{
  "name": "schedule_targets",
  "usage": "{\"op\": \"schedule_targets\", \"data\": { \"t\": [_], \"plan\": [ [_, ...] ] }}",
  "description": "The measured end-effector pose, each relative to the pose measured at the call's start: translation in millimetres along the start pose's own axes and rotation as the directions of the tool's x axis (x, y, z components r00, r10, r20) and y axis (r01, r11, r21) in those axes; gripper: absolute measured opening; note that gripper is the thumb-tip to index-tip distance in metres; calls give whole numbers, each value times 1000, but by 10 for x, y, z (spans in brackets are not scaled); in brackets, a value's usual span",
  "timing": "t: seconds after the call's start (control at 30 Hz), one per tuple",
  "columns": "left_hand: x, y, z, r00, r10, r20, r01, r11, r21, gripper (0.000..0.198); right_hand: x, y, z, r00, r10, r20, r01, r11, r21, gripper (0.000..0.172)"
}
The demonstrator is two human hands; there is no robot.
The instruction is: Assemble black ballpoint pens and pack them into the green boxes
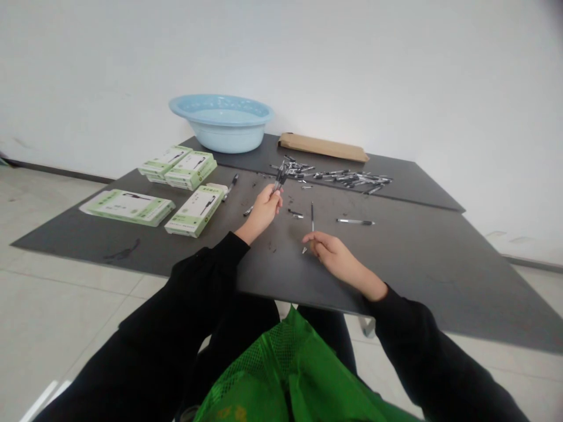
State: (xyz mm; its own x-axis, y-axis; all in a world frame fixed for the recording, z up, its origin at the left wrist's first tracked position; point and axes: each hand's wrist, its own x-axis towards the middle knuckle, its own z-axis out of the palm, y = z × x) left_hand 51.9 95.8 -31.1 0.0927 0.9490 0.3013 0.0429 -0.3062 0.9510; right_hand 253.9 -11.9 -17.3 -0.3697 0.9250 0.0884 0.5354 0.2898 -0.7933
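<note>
My left hand (264, 210) is closed around a bundle of several black-and-clear pens (280, 176), held tilted above the table. Lower and to the right, my right hand (329, 251) has its fingers closed on the near end of a single pen (312, 215), which points away from me. A small pale piece (304, 250) shows beside those fingertips; whether it belongs to that pen, I cannot tell. Another pen (355, 222) lies crosswise on the table to the right. Between my hands are small dark pieces (295, 214).
Loose pens (356, 179) are heaped toward the back of the dark table (422, 258). Green-and-white pen boxes (196, 210) lie at the left, one with its flap up beside a pen (230, 187). Behind stand a light blue basin (229, 132) and a flat brown carton (323, 146).
</note>
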Motion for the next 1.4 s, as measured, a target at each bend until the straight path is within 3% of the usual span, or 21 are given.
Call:
{"op": "schedule_targets", "data": {
  "t": [0.13, 0.23, 0.4, 0.53, 0.67, 0.8, 0.9, 1.0, 1.1, 1.23, 1.4],
  "plan": [
    [-23, 44, 22, 999, -2, 43, 1, 1000, 28, 12, -46, 43, -51, 994, 76, -76, -80, 995, -57, 23],
    [-62, 105, 56, 996, 11, 86, -14, 999, 37, 12, -116, 15, -17, 995, 96, 23, -87, 963, -254, 25],
    [-73, 139, 58, 996, 14, 94, -18, 999, 39, 12, -152, -47, 22, 988, 75, 138, 7, 855, -519, 30],
    [-79, 140, 61, 995, 1, 99, -4, 999, 34, 14, -132, -76, 40, 977, 47, 209, 95, 780, -618, 14],
    [-100, 142, 74, 992, -11, 129, 7, 999, 38, 14, -113, -98, 56, 963, 37, 266, 155, 730, -665, 16],
    [-111, 118, 88, 985, -23, 170, 19, 999, 26, 16, 49, -11, -121, 975, -55, 216, 155, 861, -484, 20],
    [-119, 92, 145, 968, -55, 243, 62, 998, -21, 19, 309, 128, -375, 992, -119, 47, 128, 957, -260, 26],
    [-146, 70, 258, 933, -103, 345, 137, 988, -75, 22, 560, 277, -583, 984, -105, -142, 115, 991, 62, 27],
    [-192, 55, 378, 878, -148, 456, 218, 970, -106, 26, 658, 402, -671, 971, 12, -239, 82, 921, 380, 32],
    [-236, 46, 439, 823, -175, 540, 272, 956, -105, 30, 584, 482, -716, 936, 157, -314, 71, 792, 607, 38],
    [-254, 44, 407, 813, -168, 557, 261, 961, -90, 34, 509, 396, -748, 956, 119, -267, 124, 663, 738, 36]
  ]
}}
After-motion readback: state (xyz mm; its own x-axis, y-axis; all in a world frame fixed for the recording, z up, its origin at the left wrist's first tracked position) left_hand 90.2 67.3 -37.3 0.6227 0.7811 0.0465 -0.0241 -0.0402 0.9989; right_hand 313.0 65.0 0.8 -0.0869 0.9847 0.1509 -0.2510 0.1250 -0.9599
